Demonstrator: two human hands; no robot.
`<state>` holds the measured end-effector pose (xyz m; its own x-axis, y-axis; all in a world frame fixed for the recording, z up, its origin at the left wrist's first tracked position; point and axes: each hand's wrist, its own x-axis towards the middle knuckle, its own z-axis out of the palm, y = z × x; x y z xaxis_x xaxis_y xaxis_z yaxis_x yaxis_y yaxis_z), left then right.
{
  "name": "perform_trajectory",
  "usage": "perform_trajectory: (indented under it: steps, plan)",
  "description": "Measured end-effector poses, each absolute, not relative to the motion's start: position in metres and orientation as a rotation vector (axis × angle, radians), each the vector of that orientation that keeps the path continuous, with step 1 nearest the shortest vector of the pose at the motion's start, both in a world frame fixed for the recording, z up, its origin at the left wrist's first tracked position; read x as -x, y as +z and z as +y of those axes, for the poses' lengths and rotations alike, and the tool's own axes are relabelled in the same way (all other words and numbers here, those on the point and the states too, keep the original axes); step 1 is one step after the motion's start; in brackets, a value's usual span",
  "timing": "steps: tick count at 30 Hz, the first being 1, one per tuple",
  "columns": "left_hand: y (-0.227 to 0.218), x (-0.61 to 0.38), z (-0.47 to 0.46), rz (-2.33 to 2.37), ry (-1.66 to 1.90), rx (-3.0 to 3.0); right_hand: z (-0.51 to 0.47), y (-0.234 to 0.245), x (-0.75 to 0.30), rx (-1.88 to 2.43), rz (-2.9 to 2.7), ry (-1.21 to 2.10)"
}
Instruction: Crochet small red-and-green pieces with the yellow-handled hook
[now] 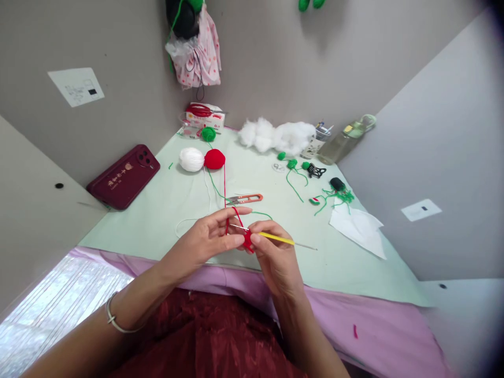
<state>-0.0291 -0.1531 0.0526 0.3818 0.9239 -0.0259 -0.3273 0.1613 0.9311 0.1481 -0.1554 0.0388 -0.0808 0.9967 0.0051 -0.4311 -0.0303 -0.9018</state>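
Note:
Above the table's near edge, my left hand (214, 233) pinches a small red crochet piece (248, 241) between thumb and fingers. Red yarn loops over its raised index finger and runs back to a red yarn ball (214, 159). My right hand (273, 252) grips a crochet hook (279, 238) with a yellow handle; its metal tip points left, at the red piece. The right thumb and fingertips also touch the piece's right side. Just beyond the hands lie orange thread snips (248, 199).
A white yarn ball (191, 159) sits beside the red one. Behind are a green yarn ball (208, 134), red scissors (200, 109) and white stuffing (275, 135). At right are a bottle (346, 139), green yarn pieces (292, 164) and white paper (358, 228). A maroon phone (124, 178) leans at left.

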Motion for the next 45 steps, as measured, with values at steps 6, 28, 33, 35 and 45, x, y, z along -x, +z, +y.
perform_trajectory:
  steps: [6,28,33,35,45]
  plan:
    - [0.052,0.030,-0.150,0.602,0.954,-0.964,-0.155,0.042,-0.148,0.802,-0.888,1.590]
    - [0.055,0.021,-0.155,0.679,1.239,-0.787,-0.154,0.049,-0.143,0.723,-0.832,1.498]
    - [0.052,0.011,-0.159,0.591,1.291,-0.626,-0.157,0.050,-0.138,0.710,-0.846,1.411]
    - [0.053,0.010,-0.161,0.578,1.275,-0.664,-0.157,0.049,-0.137,0.713,-0.862,1.362]
    - [0.055,0.004,-0.170,0.732,1.287,-0.822,-0.162,0.037,-0.133,0.795,-1.085,0.988]
